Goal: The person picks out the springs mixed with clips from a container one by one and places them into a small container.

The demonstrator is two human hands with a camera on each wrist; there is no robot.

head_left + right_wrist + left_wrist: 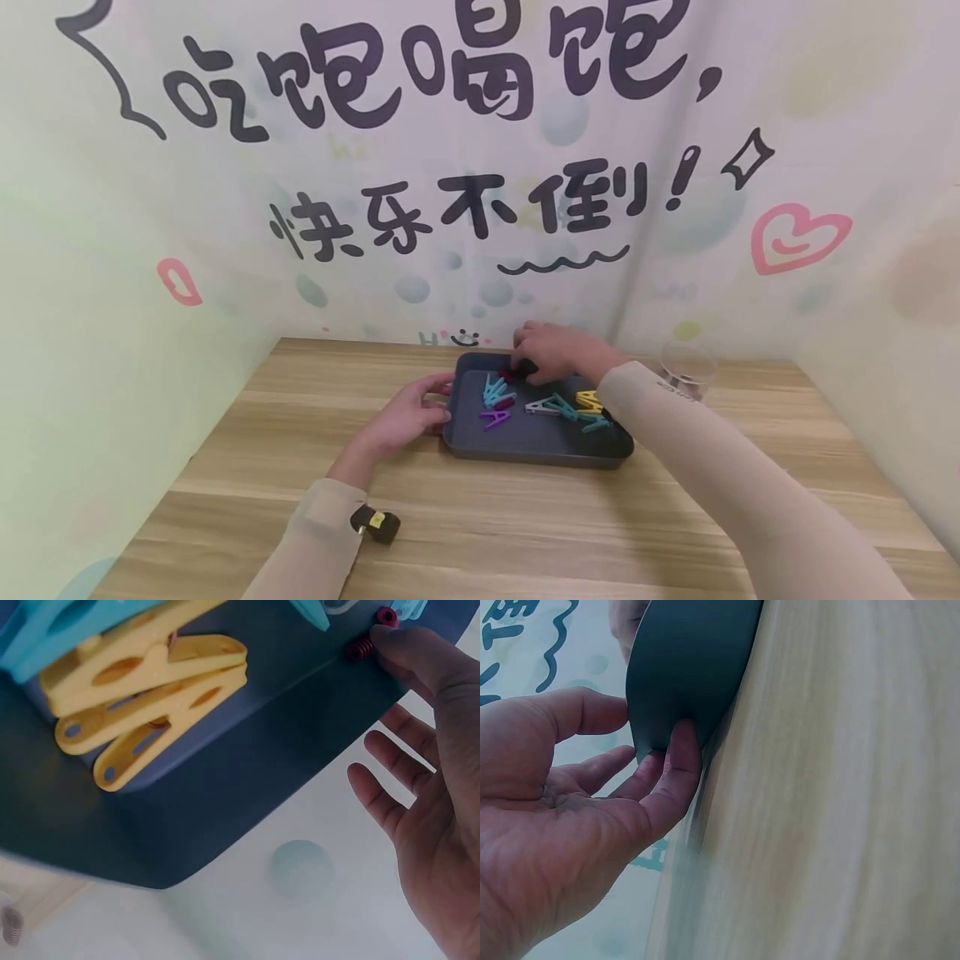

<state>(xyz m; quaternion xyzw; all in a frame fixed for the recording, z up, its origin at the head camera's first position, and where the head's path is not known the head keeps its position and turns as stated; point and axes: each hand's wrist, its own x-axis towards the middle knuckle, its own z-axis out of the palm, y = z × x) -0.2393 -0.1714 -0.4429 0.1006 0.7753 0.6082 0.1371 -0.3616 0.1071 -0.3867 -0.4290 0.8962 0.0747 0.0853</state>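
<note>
A dark grey tray holds several plastic clothespins, among them a purple clothespin and yellow clothespins. My left hand holds the tray's left end. In the left wrist view its thumb and bent fingertips touch the tray's outer wall. My right hand reaches over the far rim. In the right wrist view its thumb and forefinger pinch a small dark red coiled piece, while the other fingers stay spread outside the wall. The forefinger's tip is hidden.
A clear cup stands behind the right forearm near the back edge. The wooden table runs back to a printed wall sheet. Blue-green clothespins lie under the right forearm's side.
</note>
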